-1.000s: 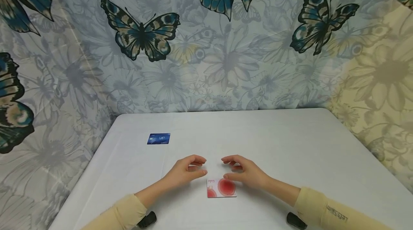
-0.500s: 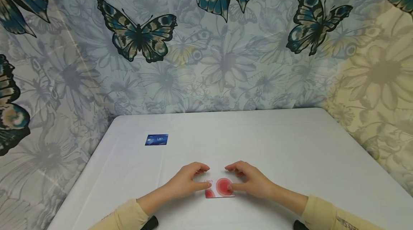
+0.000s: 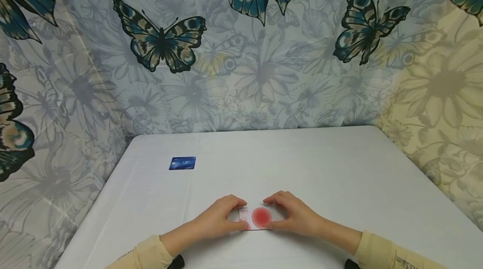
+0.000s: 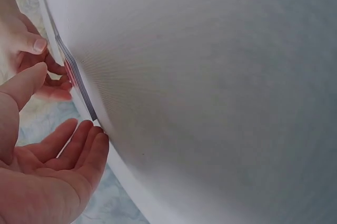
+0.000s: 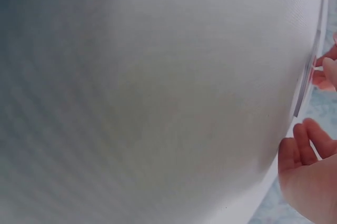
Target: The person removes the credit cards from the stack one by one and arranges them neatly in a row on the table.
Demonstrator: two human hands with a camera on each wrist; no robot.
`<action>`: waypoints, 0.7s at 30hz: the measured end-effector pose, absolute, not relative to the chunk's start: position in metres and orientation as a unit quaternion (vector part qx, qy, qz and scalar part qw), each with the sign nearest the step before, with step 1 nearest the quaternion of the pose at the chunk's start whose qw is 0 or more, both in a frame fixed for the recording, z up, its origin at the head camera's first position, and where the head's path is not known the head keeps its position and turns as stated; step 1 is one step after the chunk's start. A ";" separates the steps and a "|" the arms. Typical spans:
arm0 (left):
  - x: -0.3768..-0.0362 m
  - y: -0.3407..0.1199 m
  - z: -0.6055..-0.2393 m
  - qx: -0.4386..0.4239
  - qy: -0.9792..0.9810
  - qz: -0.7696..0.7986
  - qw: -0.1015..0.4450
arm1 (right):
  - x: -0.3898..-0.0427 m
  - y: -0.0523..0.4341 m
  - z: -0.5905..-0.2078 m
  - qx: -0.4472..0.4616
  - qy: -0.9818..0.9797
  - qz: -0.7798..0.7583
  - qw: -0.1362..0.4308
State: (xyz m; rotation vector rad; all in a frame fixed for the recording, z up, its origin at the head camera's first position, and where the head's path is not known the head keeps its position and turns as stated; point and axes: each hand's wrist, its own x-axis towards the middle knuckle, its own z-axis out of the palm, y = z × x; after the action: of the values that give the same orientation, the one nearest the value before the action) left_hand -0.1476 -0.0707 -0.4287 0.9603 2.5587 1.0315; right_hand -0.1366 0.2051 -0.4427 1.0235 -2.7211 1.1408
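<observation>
A thin white rectangular item with red circles printed on it (image 3: 261,217) lies flat near me on the white table; in the left wrist view its edge (image 4: 79,81) looks layered, like a stack or booklet. My left hand (image 3: 216,218) frames its left end, thumb over the near corner and fingers by the far one. The left fingertips appear to touch that end, while the thumb stands off in the left wrist view. My right hand (image 3: 299,216) curves loosely around the right end; a small gap shows between its fingertips and the item in the right wrist view.
A blue card marked VIP (image 3: 183,163) lies farther back on the left of the white table (image 3: 320,164). Behind the table hangs a butterfly-and-flower patterned backdrop (image 3: 264,76). A dark strap piece (image 3: 176,262) shows under the left sleeve.
Both hands have come down and toward me, around the ends of the white-and-red item. Their thumbs have moved to its near corners. The blue card stays on the table.
</observation>
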 end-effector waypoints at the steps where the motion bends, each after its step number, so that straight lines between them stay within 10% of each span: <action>1: -0.147 -0.071 -0.429 0.332 0.871 0.345 0.106 | -0.136 0.205 -0.443 0.330 -0.872 0.362 0.010; 21: -0.144 -0.071 -0.429 0.365 0.885 0.275 0.087 | -0.132 0.203 -0.440 0.333 -0.889 0.315 0.001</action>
State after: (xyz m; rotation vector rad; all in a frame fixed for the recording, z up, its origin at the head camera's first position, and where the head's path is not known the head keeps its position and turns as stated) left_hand -0.1439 -0.0706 -0.4288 1.0872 2.6359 0.8204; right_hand -0.1323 0.2029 -0.4403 1.0457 -2.7900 0.9891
